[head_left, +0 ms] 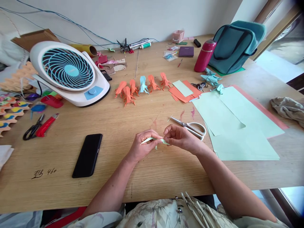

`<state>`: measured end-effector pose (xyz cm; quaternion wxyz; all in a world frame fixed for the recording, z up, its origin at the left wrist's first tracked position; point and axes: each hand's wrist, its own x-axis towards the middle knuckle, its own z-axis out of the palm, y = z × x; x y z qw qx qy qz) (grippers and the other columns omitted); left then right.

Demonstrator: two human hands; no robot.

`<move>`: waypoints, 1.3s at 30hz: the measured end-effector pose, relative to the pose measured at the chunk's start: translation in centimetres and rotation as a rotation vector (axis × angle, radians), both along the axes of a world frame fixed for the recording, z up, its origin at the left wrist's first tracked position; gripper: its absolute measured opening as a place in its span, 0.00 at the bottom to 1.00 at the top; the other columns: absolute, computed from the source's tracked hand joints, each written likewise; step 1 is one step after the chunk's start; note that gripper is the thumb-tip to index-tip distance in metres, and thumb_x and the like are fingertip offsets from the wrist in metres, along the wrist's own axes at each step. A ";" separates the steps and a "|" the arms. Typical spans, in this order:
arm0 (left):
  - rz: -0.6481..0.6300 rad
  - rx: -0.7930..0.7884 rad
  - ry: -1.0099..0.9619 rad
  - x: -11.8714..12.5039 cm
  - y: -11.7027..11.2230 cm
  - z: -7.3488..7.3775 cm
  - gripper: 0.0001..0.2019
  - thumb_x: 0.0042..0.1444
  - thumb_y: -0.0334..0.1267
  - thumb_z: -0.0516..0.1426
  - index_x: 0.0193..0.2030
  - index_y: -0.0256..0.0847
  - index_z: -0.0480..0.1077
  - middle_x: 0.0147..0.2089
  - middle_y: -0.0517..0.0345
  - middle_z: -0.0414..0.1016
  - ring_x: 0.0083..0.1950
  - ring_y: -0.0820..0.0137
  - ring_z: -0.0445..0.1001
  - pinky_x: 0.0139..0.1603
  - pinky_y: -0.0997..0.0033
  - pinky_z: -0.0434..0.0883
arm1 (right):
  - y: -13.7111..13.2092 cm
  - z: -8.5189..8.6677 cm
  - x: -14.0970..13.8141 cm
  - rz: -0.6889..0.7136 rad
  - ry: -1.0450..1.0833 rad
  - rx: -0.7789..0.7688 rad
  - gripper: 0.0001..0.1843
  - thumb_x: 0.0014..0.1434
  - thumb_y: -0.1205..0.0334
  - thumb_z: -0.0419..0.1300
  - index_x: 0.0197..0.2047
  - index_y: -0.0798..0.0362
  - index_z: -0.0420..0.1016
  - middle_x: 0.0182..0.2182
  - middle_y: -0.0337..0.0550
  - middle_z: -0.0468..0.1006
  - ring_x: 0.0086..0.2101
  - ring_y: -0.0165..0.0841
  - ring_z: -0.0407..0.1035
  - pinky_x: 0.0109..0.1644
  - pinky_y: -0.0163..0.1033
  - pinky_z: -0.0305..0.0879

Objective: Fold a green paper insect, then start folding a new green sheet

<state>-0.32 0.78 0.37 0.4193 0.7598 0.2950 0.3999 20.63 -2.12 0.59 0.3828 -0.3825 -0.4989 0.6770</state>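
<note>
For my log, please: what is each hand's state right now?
Left hand: closed, holding the pale green paper.
Right hand: closed, fingertips pinching the same paper.

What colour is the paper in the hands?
The paper is pale green; head view shows it.

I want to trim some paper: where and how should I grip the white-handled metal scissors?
Probably by the white handle loops, coming from the right with your right hand: the scissors lie on the light-brown wooden tabletop, loops rightward, blades pointing left and away.
</note>
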 end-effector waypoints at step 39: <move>0.280 -0.547 -0.088 1.3 -1.8 0.9 0.14 0.51 0.46 0.68 0.37 0.37 0.82 0.23 0.58 0.75 0.23 0.77 0.63 0.25 0.77 0.62 | -1.3 0.0 -1.4 -0.442 -0.833 1.236 0.11 0.61 0.75 0.62 0.44 0.51 0.73 0.37 0.44 0.78 0.34 0.32 0.72 0.39 0.41 0.64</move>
